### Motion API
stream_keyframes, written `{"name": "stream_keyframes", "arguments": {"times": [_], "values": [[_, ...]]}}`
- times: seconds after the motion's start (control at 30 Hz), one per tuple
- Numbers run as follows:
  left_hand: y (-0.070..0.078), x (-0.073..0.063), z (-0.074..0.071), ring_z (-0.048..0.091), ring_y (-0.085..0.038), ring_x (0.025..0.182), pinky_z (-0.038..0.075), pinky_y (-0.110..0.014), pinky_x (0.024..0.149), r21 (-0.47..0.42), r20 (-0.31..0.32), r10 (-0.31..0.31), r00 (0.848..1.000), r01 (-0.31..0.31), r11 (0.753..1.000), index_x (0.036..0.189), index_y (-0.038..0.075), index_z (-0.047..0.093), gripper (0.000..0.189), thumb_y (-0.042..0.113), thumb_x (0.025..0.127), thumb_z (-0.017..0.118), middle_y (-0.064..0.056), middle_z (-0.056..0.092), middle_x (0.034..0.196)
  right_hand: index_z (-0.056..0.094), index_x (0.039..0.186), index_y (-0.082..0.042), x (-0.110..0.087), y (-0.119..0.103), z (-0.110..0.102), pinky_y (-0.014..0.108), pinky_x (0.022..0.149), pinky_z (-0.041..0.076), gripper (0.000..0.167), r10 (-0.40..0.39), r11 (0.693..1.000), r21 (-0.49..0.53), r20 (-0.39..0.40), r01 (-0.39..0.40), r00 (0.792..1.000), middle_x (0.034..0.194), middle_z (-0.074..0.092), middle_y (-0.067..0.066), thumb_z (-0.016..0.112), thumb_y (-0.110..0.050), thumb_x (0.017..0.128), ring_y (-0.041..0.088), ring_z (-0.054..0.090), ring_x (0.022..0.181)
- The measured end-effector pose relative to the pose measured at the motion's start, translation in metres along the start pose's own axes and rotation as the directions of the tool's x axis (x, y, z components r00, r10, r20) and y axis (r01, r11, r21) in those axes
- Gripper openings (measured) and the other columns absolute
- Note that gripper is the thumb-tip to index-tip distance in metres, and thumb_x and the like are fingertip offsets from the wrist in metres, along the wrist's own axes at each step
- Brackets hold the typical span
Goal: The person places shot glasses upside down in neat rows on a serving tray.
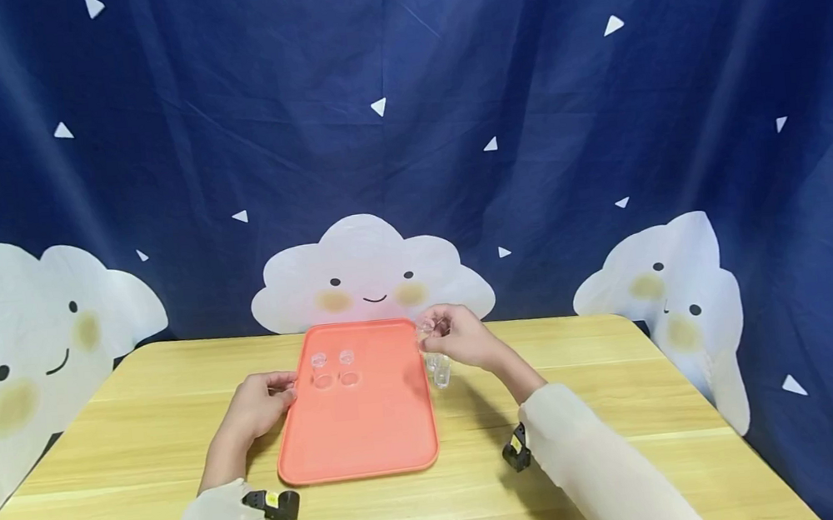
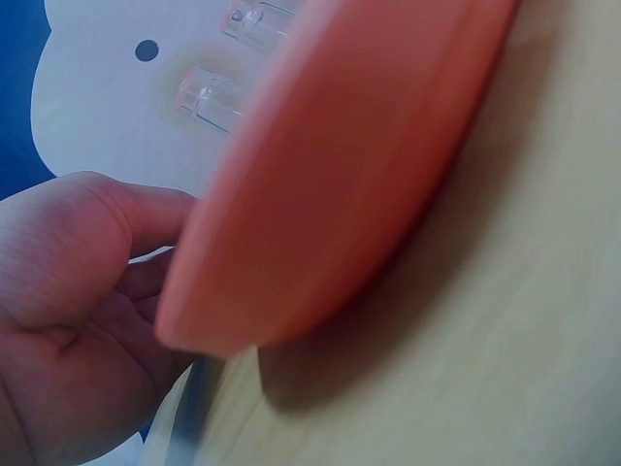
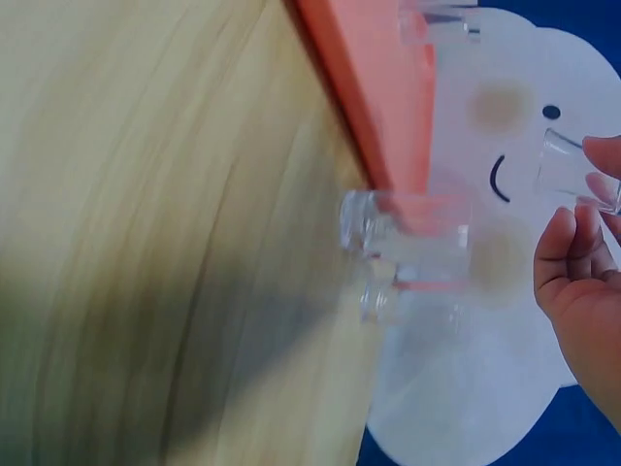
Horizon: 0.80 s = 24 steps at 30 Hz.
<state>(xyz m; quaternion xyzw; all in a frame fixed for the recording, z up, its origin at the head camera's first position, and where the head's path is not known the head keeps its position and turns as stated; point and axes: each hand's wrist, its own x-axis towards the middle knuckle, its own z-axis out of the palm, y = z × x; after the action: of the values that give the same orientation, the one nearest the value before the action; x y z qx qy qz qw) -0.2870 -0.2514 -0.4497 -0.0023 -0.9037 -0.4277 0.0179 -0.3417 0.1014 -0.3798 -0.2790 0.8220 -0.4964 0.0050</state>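
Note:
My left hand [image 1: 256,408] grips the left rim of an orange-red tray [image 1: 362,445], its thumb and fingers meeting at the edge. Two small clear glasses stand side by side toward the tray's far left; one glass [image 2: 212,99] and its neighbour [image 2: 257,24] appear to be mouth down, thick bases up. Above the tray's far right corner, my right hand [image 1: 460,338] pinches another small clear glass [image 3: 572,167] between thumb and fingers. Beside the tray's right edge, a clear glass [image 3: 417,238] stands on the table with a second glass [image 3: 380,303] partly hidden behind it.
The tray lies on a light wooden table [image 1: 594,460]. Behind the table's far edge hangs a dark blue cloth [image 1: 548,222] printed with white clouds and triangles. Black wrist cameras are strapped over both pale sleeves.

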Motion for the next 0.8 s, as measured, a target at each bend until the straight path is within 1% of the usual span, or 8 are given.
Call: {"name": "stream_keyframes", "arguments": {"times": [0.1,0.27,0.37,0.53,0.67,0.8], "values": [[0.000,-0.001,0.000,0.064,-0.034,0.109,0.051,-0.052,0.096,0.001,-0.003,-0.001,1.000,0.001,1.000,0.131,-0.007,0.064,0.034,0.006,0.099,0.060,-0.023,0.068,0.124,0.064,0.099,0.002,0.005,-0.005,0.008,0.022,0.067,0.045,0.017,-0.001,1.000,-0.005,0.015,0.001,1.000,0.084,0.055,0.002,0.073,0.001,0.085,0.014,0.050,0.075],[-0.001,0.000,0.000,0.064,-0.033,0.107,0.051,-0.051,0.095,0.004,-0.007,0.003,1.000,-0.003,1.000,0.131,-0.007,0.064,0.034,0.005,0.099,0.061,-0.023,0.068,0.124,0.064,0.094,-0.004,0.015,-0.010,0.023,0.022,0.071,0.048,0.014,-0.018,0.998,-0.051,0.032,0.020,0.999,0.088,0.060,0.005,0.074,0.001,0.085,0.013,0.054,0.078],[0.000,0.000,0.000,0.065,-0.032,0.106,0.051,-0.050,0.094,0.006,-0.008,0.006,1.000,-0.006,1.000,0.130,-0.007,0.065,0.034,0.006,0.099,0.062,-0.022,0.069,0.123,0.065,0.095,-0.001,0.020,-0.010,0.030,0.022,0.072,0.048,0.014,-0.028,0.998,-0.055,0.040,0.030,0.999,0.089,0.061,0.008,0.074,0.003,0.084,0.013,0.054,0.079],[0.000,0.000,0.000,0.065,-0.032,0.104,0.052,-0.049,0.093,0.008,-0.006,0.007,1.000,-0.007,1.000,0.130,-0.007,0.065,0.034,0.005,0.099,0.062,-0.022,0.069,0.122,0.066,0.097,0.005,0.026,-0.009,0.043,0.021,0.074,0.050,0.016,-0.007,0.997,-0.072,0.043,0.010,0.999,0.089,0.062,0.006,0.075,0.004,0.084,0.011,0.056,0.080],[0.000,0.000,0.000,0.065,-0.032,0.104,0.052,-0.050,0.093,0.007,-0.005,0.002,1.000,-0.002,1.000,0.131,-0.007,0.064,0.034,0.006,0.099,0.061,-0.022,0.069,0.123,0.067,0.093,0.004,0.030,-0.006,0.052,0.021,0.075,0.053,0.013,0.005,0.994,-0.108,0.045,0.000,0.999,0.087,0.062,0.002,0.075,0.004,0.082,0.009,0.058,0.080],[0.000,0.000,0.001,0.065,-0.032,0.105,0.052,-0.049,0.094,0.011,-0.006,0.002,1.000,-0.002,1.000,0.131,-0.007,0.064,0.034,0.006,0.099,0.061,-0.022,0.069,0.122,0.067,0.094,0.005,0.033,-0.005,0.059,0.022,0.075,0.054,0.014,0.014,0.992,-0.127,0.051,-0.008,0.999,0.087,0.062,0.001,0.074,0.005,0.082,0.009,0.059,0.079]]}}
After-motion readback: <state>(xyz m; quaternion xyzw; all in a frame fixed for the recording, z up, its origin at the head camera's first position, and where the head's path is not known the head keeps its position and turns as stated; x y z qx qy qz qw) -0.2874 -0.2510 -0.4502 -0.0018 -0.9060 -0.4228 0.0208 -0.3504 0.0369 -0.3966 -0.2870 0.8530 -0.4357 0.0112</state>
